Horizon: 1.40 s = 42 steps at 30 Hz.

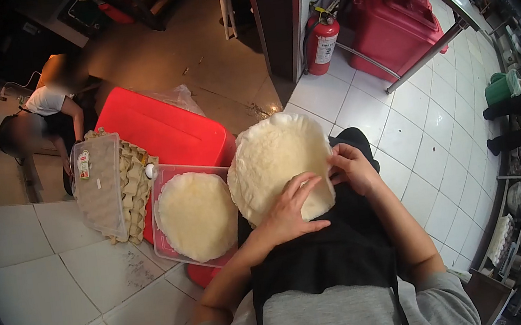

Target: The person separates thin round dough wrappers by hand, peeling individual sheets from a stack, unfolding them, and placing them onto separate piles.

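On my lap, over the black apron (323, 258), lies a stack of round, pale, thin wrappers (272, 154) with ragged, curling edges. My left hand (289, 214) rests on the near part of the stack, thumb and fingers apart. At the right edge, my right hand (352, 168) pinches the rim of a wrapper between thumb and fingers. A second stack of round wrappers (196, 216) sits to the left inside a clear plastic container (167, 253).
A red lidded box (159, 122) stands beyond the container. Egg trays (135, 189) with a clear lid (99, 187) leaning on them are at left. A fire extinguisher (323, 43) and red bin (389, 26) stand ahead. Another person (51, 103) bends at far left.
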Each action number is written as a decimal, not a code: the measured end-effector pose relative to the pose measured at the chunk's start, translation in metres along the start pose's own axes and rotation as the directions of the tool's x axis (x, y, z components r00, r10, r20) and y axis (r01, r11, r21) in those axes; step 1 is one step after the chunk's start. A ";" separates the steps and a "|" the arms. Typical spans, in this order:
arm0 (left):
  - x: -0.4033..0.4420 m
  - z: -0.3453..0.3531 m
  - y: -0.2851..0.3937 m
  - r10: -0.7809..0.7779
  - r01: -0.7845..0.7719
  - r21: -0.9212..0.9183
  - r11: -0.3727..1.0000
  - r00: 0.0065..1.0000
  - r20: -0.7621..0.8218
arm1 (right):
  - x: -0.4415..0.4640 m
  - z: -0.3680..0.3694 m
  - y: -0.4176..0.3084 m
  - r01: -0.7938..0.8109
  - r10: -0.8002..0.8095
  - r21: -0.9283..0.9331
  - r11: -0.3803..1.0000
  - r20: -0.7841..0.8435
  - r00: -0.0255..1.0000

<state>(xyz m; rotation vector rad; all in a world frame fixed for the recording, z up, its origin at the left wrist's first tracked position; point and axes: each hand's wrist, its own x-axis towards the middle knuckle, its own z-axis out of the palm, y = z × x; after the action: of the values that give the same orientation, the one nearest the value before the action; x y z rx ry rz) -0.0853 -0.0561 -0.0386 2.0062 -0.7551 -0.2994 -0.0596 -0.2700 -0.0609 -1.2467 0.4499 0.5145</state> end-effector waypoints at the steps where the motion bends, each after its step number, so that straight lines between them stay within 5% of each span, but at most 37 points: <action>1: 0.002 0.001 0.001 -0.040 0.038 -0.057 0.998 0.999 -0.034 | -0.003 0.005 -0.007 -0.002 -0.020 0.165 0.986 0.132 0.991; 5: 0.010 -0.007 0.005 -0.222 0.146 -0.428 0.892 0.966 -0.133 | 0.004 0.023 -0.012 0.046 -0.197 0.449 0.892 0.298 0.934; 10: 0.009 -0.003 -0.019 -0.221 0.067 -0.648 0.758 0.962 -0.159 | 0.005 0.034 -0.008 0.097 -0.265 0.463 0.881 0.315 0.911; 13: 0.003 -0.003 -0.024 -0.362 0.207 -0.732 0.649 0.930 -0.058 | 0.001 0.037 -0.006 0.182 -0.307 0.385 0.905 0.291 0.906; 18: 0.011 0.001 -0.022 -0.230 0.086 -0.562 0.823 0.954 -0.190 | -0.003 0.049 -0.001 0.371 -0.415 0.206 0.906 0.247 0.876; 33: 0.016 -0.028 -0.008 -0.353 0.162 -0.574 0.803 0.905 -0.238 | -0.023 0.068 0.000 0.025 -0.161 0.337 0.941 0.382 0.910; 38: 0.010 -0.021 -0.002 -0.274 0.096 -0.515 0.851 0.920 -0.281 | -0.018 0.057 0.006 0.061 -0.138 0.229 0.972 0.337 0.931; 42: 0.005 -0.028 0.001 -0.369 0.177 -0.648 0.741 0.913 -0.173 | -0.022 0.061 0.002 0.125 -0.179 0.167 0.978 0.364 0.914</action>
<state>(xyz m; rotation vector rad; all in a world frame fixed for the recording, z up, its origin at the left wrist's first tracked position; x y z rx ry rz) -0.0681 -0.0404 -0.0224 1.4622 -0.1181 -0.3599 -0.0755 -0.2135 -0.0337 -1.0061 0.0590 0.5648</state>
